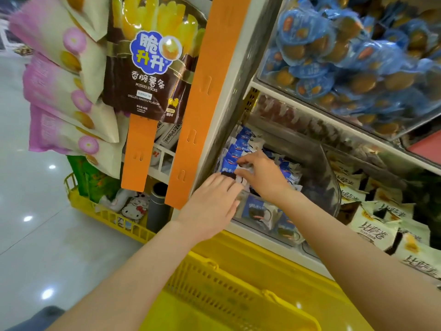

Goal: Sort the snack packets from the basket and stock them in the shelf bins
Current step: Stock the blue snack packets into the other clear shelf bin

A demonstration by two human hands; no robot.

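Both hands reach into a clear shelf bin (333, 187) that holds several blue-and-white snack packets (236, 151) standing in a row. My right hand (261, 174) pinches the top of one blue-and-white packet (229, 167) at the front of the row. My left hand (212, 204) lies with straight fingers against the packets at the bin's front left corner. More of the same packets (257, 210) show through the bin's clear front wall. The yellow basket (238, 297) sits below my arms.
A neighbouring bin to the right holds cream packets (372, 232). The shelf above carries a clear bin of blue round packets (346, 56). Orange hanging strips (198, 115) with potato-stick bags (148, 68) and pink bags (64, 96) hang at the left. A yellow rack (107, 216) stands on the floor.
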